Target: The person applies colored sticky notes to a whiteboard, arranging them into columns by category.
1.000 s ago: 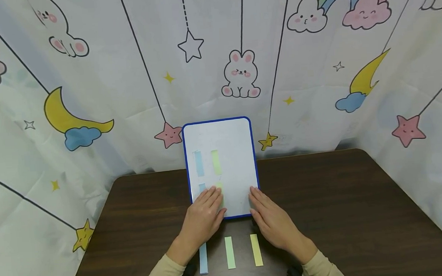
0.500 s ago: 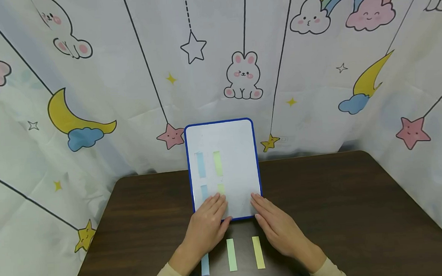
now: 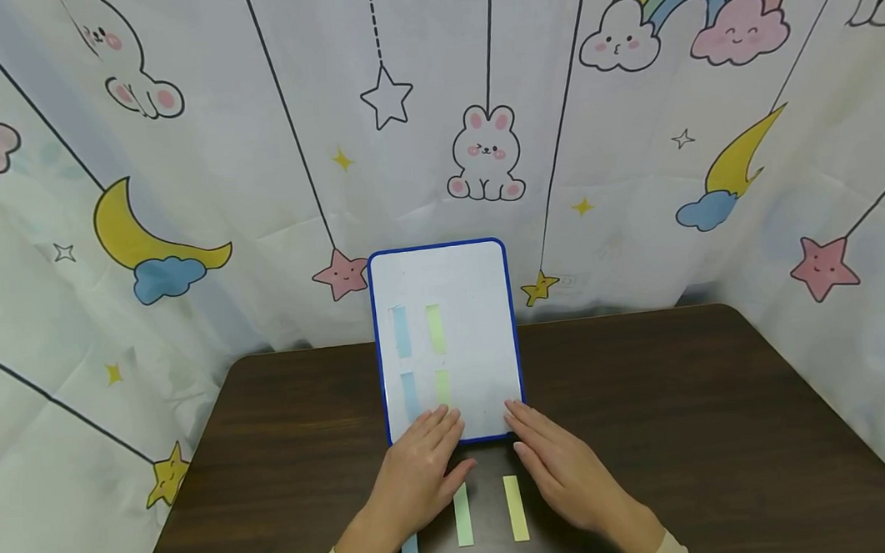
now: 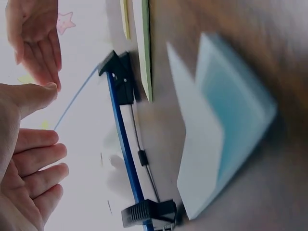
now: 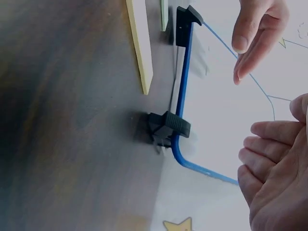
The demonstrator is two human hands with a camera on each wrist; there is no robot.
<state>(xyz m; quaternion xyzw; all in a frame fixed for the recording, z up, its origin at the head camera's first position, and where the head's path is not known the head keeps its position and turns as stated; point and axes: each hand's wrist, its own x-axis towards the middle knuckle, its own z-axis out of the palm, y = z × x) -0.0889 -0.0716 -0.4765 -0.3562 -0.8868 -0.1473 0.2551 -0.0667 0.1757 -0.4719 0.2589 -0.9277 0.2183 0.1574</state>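
A blue pad (image 3: 409,547) lies partly hidden on the tabletop (image 3: 683,422). The left hand (image 3: 421,465), fingers loosely extended, overlaps the lower left of the board (image 3: 483,333); contact is unclear. The board, bearing blue strips (image 3: 403,332) and green strips (image 3: 436,330), stands in clips (image 5: 168,124) behind a green pad (image 3: 463,518) and yellow pad (image 3: 516,508). The right hand (image 3: 563,462), fingers likewise extended, is at its lower right.

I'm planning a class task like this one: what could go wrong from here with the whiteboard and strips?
The left hand is close to the lower blue strip and might rub it loose.
The blue pad has a lifted top sheet this hand might catch.
The whiteboard stands in black clips, so a hard push could tip it.
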